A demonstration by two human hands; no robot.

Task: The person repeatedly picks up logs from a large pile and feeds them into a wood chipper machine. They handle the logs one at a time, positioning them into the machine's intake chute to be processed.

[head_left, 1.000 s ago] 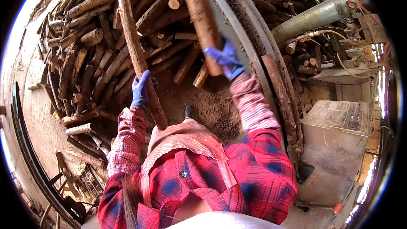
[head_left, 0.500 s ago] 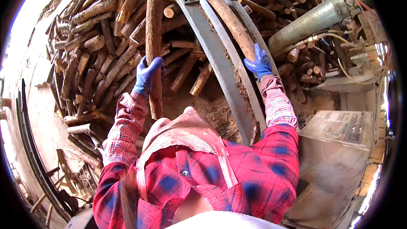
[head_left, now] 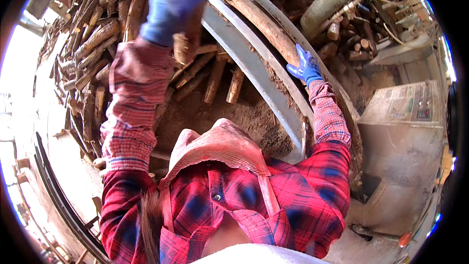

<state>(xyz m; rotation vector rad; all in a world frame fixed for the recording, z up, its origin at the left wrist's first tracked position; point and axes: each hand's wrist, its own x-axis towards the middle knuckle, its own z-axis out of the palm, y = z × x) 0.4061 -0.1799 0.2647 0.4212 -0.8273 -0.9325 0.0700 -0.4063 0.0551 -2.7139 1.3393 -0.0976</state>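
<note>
Bark-rough stick [head_left: 188,44]: my left fingers [head_left: 173,5] grip its lower end, stiff and light. My right fingers [head_left: 304,66] lie open on a heavier log [head_left: 264,22].

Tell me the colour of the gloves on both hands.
Blue, on the left hand and the right hand; seen in the head view.

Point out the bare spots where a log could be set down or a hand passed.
Free: the sawdust floor between the log pile and the curved metal chute. The chute's inner band by the right hand is mostly bare. Crowded: the pile on the left, and the chute's upper channel, where a long log lies. The left hand grips a raised log.
</note>
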